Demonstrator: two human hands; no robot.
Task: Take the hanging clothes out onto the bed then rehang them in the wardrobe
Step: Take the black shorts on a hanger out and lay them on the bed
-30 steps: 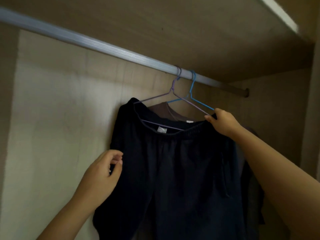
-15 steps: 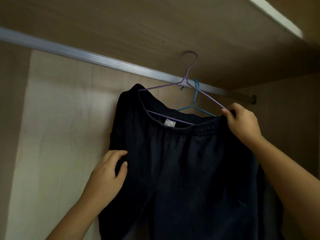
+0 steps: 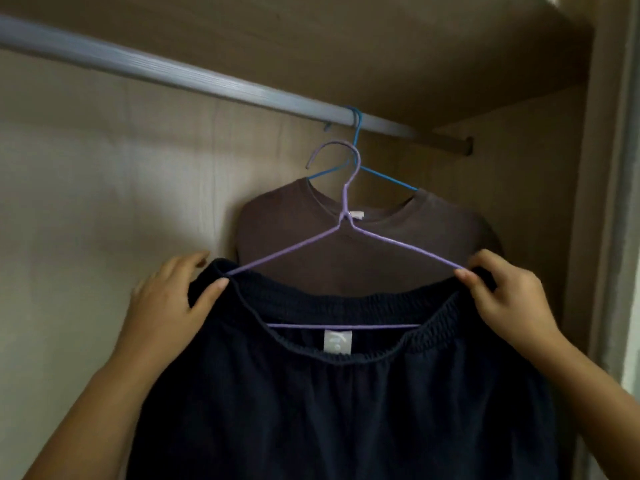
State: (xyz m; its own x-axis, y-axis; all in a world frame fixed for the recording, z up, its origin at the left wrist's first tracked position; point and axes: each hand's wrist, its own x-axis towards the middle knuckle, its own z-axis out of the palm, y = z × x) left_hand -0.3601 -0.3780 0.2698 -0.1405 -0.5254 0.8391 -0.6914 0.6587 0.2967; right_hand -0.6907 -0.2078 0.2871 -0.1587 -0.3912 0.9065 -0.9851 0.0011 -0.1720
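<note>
Pants (image 3: 346,410): dark navy, elastic waistband stretched over a purple hanger (image 3: 398,242), held up between the two hands in front of the open wardrobe; legs run down out of view below the wrists.

Left hand (image 3: 169,306): grips the waistband's left corner; thumb (image 3: 214,289) pressed on the front of the cloth just under the hanger's left tip; fingers curled behind the waistband, partly blurred, so their exact spread cannot be told.

Right hand (image 3: 509,299): fingertips (image 3: 465,275) pinch the hanger's right tip together with the waistband; remaining fingers curled below the pinch.

Purple hanger: roughly level between the two grips; lower bar shows inside the waistband, just above a white label (image 3: 337,342); hook rises well above the fingertips, sits below the rail (image 3: 173,74), not touching it.

Behind the fingers: brown shirt (image 3: 346,258) on a blue hanger (image 3: 388,178); blue hook over the rail, directly above the purple hook; shirt shoulders show just over both hands, its lower part hidden by the pants.

Rail: pale metal, slants down from above the left hand to its end beyond the right hand; pale back panel (image 3: 104,202) to the outer side of the left fingers; wooden shelf (image 3: 346,36) over the rail.
</note>
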